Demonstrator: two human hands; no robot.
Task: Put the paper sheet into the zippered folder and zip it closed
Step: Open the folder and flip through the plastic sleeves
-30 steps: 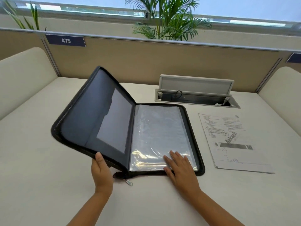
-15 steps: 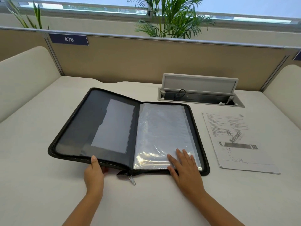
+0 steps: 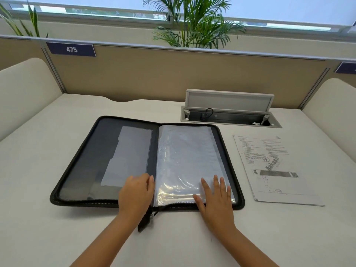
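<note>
A black zippered folder [image 3: 84, 160] lies fully open and flat on the white desk. Its left cover holds a clear pocket; its right half carries a stack of clear plastic sleeves [image 3: 185, 158]. My left hand [image 3: 137, 191] rests near the spine at the folder's lower middle, fingers loosely curled, holding nothing. My right hand [image 3: 215, 197] lies flat with fingers spread on the lower right corner of the sleeves. The zipper pull [image 3: 152, 215] hangs off the front edge between my hands. The printed paper sheet [image 3: 273, 168] lies on the desk to the right of the folder, untouched.
An open cable hatch [image 3: 229, 112] with a raised lid sits behind the folder at the right. A beige partition with a "475" label [image 3: 71, 49] closes the back; cream side panels [image 3: 21, 93] flank the desk. Plants stand beyond the partition.
The left cover went from raised to flat on the desk. My left hand let go of its edge and moved right onto the folder near the spine. My right hand stayed put.
</note>
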